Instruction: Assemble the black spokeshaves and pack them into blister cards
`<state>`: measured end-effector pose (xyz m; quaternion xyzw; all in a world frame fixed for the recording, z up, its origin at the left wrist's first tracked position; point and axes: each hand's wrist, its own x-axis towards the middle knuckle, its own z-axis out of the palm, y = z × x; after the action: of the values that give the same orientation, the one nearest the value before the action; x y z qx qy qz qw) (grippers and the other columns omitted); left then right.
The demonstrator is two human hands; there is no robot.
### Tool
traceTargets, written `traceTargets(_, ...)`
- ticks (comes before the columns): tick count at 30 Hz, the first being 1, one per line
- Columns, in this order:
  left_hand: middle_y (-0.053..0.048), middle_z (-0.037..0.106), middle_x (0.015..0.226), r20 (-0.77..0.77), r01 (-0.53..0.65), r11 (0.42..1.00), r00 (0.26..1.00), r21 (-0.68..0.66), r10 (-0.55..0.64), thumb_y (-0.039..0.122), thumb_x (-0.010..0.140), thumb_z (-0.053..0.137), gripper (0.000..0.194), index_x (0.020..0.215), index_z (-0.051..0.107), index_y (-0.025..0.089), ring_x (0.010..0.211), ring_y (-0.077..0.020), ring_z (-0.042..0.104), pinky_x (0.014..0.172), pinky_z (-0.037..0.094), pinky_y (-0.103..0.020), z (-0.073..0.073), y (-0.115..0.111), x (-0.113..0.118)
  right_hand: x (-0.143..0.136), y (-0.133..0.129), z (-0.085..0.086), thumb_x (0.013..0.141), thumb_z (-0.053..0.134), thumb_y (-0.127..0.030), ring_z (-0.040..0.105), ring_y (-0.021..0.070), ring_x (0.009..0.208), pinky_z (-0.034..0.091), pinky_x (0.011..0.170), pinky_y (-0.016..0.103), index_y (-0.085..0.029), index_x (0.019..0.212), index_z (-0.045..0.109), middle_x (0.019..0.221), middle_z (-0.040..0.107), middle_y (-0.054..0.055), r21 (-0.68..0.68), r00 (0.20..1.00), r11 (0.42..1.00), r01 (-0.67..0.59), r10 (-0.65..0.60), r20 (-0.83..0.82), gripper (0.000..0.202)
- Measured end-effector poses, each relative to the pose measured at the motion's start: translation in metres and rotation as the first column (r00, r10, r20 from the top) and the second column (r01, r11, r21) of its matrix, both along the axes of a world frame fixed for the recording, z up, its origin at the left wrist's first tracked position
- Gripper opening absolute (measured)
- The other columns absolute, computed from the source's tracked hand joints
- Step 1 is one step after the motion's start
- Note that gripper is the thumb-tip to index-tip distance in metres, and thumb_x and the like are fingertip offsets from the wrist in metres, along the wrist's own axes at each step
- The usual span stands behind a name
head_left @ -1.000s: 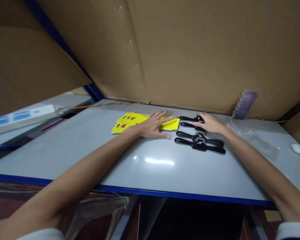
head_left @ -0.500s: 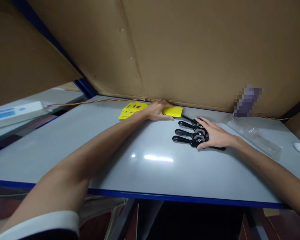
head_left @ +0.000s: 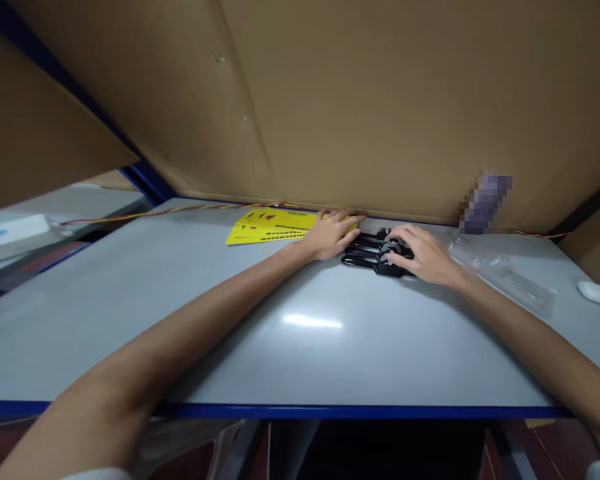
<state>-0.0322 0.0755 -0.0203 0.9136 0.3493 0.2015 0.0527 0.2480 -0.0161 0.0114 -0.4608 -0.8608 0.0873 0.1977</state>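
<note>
Several black two-handled tools (head_left: 367,252) lie bunched together, both hands' fingers (head_left: 399,245) resting flat on them.

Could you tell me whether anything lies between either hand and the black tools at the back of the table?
Nothing visible does: the right hand rests on the black tools, and the left hand touches their left ends.

2 hands (head_left: 330,235) on worktop (head_left: 300,333). Black tools (head_left: 375,252) bunched at 12 o'clock, approx 4, count unclear. Yellow cards (head_left: 270,225), 11 o'clock: at least 2. 1 clear bottle (head_left: 500,275), 1 white mouse (head_left: 595,292), 2 o'clock.
</note>
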Motion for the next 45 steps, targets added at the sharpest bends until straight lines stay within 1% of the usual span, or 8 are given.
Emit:
traceTargets(3,-0.014,0.056,0.163,-0.046,-0.174,0.981,0.984,-0.087,0.17,0.051,0.107,0.034,0.057,0.153,0.062,0.03,0.15,-0.0382,0.049,0.124,0.025,-0.065,-0.009,0.008,-0.003,-0.007,-0.019,-0.009,0.099,0.058,-0.047,0.067,0.0351,0.115,0.05,0.104,0.054,-0.025,0.119,0.07,0.125,0.072,0.014,0.12,0.993,0.989,0.085,-0.094,0.076,0.032)
traceTargets(7,-0.017,0.06,0.156,0.019,-0.215,0.976,0.976,-0.03,0.215,0.052,0.106,0.035,0.059,0.146,0.068,0.023,0.145,-0.039,0.051,0.121,0.029,-0.063,-0.009,0.006,-0.011,-0.007,-0.029,-0.022,0.1,0.054,-0.037,0.068,0.0306,0.098,0.053,0.09,0.047,-0.023,0.116,0.071,0.112,0.073,0.013,0.124,0.99,0.989,0.076,-0.089,0.106,0.027)
traceTargets(12,-0.014,0.074,0.108,0.136,0.055,0.998,0.989,0.0,-0.055,0.051,0.105,0.039,0.051,0.116,0.078,0.021,0.104,-0.0306,0.064,0.099,0.048,-0.048,0.002,-0.037,0.011,0.002,-0.028,-0.024,0.106,0.042,-0.027,0.07,0.0267,0.097,0.055,0.088,0.043,-0.029,0.126,0.073,0.111,0.074,0.009,0.045,0.997,0.999,-0.027,0.023,0.073,0.037)
traceTargets(21,-0.01,0.074,0.09,-0.101,0.289,0.957,0.952,-0.028,-0.29,0.052,0.109,0.037,0.048,0.101,0.072,0.02,0.082,-0.0243,0.067,0.076,0.048,-0.037,-0.002,-0.062,0.027,-0.006,-0.045,-0.024,0.108,0.039,-0.02,0.064,0.0236,0.092,0.05,0.08,0.037,-0.027,0.124,0.074,0.108,0.066,0.009,-0.025,0.996,0.997,-0.074,0.075,0.038,0.039)
traceTargets(32,-0.01,0.078,0.094,-0.213,0.255,0.966,0.943,-0.028,-0.255,0.043,0.111,0.031,0.05,0.1,0.073,0.018,0.077,-0.0216,0.069,0.066,0.042,-0.032,0.006,-0.07,0.032,-0.014,-0.033,-0.013,0.105,0.035,-0.016,0.06,0.0241,0.091,0.045,0.081,0.036,-0.025,0.11,0.068,0.103,0.065,0.008,-0.184,0.986,0.971,-0.15,0.161,0.048,0.035)
traceTargets(38,-0.011,0.075,0.091,-0.257,0.212,0.977,0.946,0.022,-0.199,0.045,0.102,0.04,0.041,0.091,0.068,0.018,0.077,-0.0246,0.067,0.062,0.037,-0.034,0.011,-0.071,0.029,-0.021,-0.055,-0.013,0.107,0.04,-0.029,0.064,0.0249,0.101,0.046,0.087,0.038,-0.024,0.127,0.061,0.117,0.071,0.01,-0.061,0.999,0.998,-0.028,0.027,-0.023,0.029)
traceTargets(41,-0.01,0.074,0.09,-0.294,0.25,0.968,0.926,0.01,-0.236,0.056,0.094,0.052,0.04,0.091,0.066,0.019,0.072,-0.0238,0.062,0.059,0.033,-0.034,0.014,-0.072,0.023,-0.024,-0.062,-0.015,0.1,0.055,-0.038,0.063,0.0239,0.085,0.043,0.074,0.036,-0.022,0.123,0.059,0.104,0.073,0.008,-0.045,0.998,0.997,0.062,-0.061,0.036,0.029)
traceTargets(45,-0.008,0.072,0.087,-0.256,0.273,0.96,0.925,-0.068,-0.281,0.061,0.098,0.047,0.045,0.091,0.064,0.02,0.066,-0.0203,0.054,0.059,0.029,-0.033,0.014,-0.07,0.018,-0.022,-0.059,-0.017,0.1,0.046,-0.032,0.059,0.0225,0.075,0.04,0.07,0.037,-0.022,0.115,0.057,0.093,0.071,0.007,-0.024,0.996,0.996,0.081,-0.08,0.038,0.021)
